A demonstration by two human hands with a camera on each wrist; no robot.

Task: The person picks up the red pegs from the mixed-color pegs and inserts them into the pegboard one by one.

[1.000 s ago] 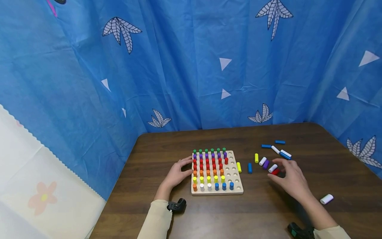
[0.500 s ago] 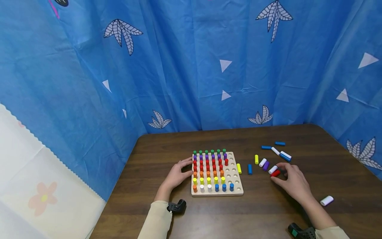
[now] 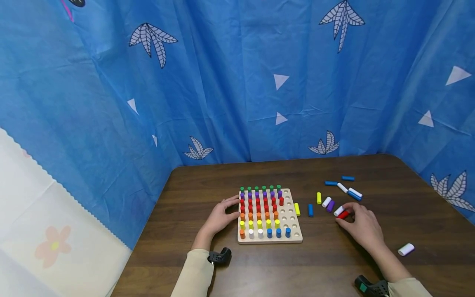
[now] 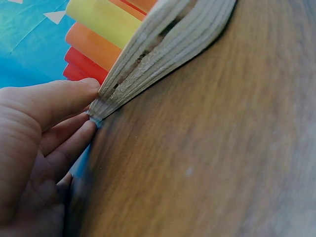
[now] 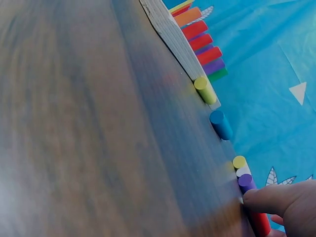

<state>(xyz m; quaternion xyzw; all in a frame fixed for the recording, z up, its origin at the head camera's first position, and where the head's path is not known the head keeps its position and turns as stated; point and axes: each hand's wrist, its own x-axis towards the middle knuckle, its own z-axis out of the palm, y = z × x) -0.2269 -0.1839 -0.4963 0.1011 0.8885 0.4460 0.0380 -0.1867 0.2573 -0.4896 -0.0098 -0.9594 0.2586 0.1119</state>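
A pale wooden pegboard (image 3: 296, 236) stands on the table, carrying rows of green, purple, red, orange, yellow, white and blue pegs. My left hand (image 3: 218, 215) touches its left edge with thumb and fingers extended; the left wrist view shows the thumb (image 4: 74, 96) against the board's side (image 4: 148, 64). To the right, my right hand (image 3: 365, 227) holds a red peg (image 3: 343, 215) between thumb and index finger. A white peg (image 3: 338, 210) lies right against that red one. In the right wrist view the thumb (image 5: 271, 198) partly covers the red peg (image 5: 259, 223).
Loose pegs lie between board and right hand: yellow (image 3: 297, 209), blue (image 3: 310, 210), another yellow (image 3: 318, 198) and purple (image 3: 330, 206). Farther back are several blue and white pegs (image 3: 342, 188). One white peg (image 3: 406, 249) lies right of the right forearm. A blue curtain (image 3: 230, 82) hangs behind the table.
My right hand's thumb and index finger have come together around the red peg, which has shifted slightly. The left hand stays at the board's edge.
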